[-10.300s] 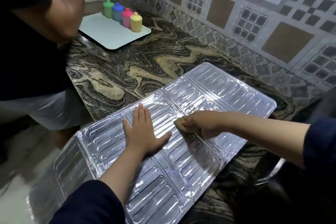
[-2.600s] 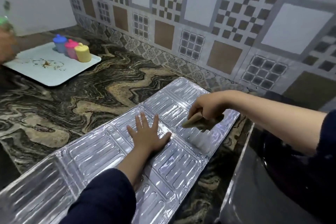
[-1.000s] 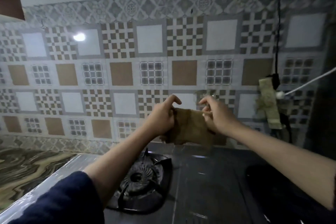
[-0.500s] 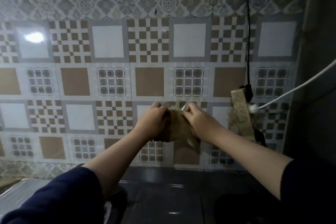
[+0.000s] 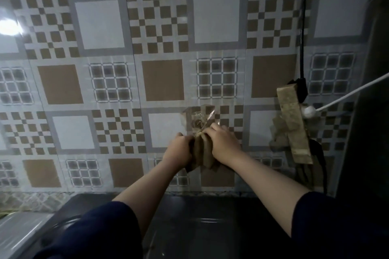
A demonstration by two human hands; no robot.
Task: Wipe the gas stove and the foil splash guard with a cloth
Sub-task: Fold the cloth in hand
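**Cloth bunched between both hands above the stove**

Since half a second ago, both hands are sitting lower and further right in view, the cloth folded tighter. Going left to right: the foil splash guard [image 5: 19, 231] is lying at 8 o'clock; the left hand [image 5: 179, 149] is curling its fingers round the brown cloth [image 5: 201, 153]; the right hand [image 5: 223, 143] is gripping its other side. The gas stove [image 5: 210, 216] is showing dark at 6 o'clock. A taped power strip [image 5: 292, 126] is hanging at 3 o'clock on the tiled wall [image 5: 105, 69].
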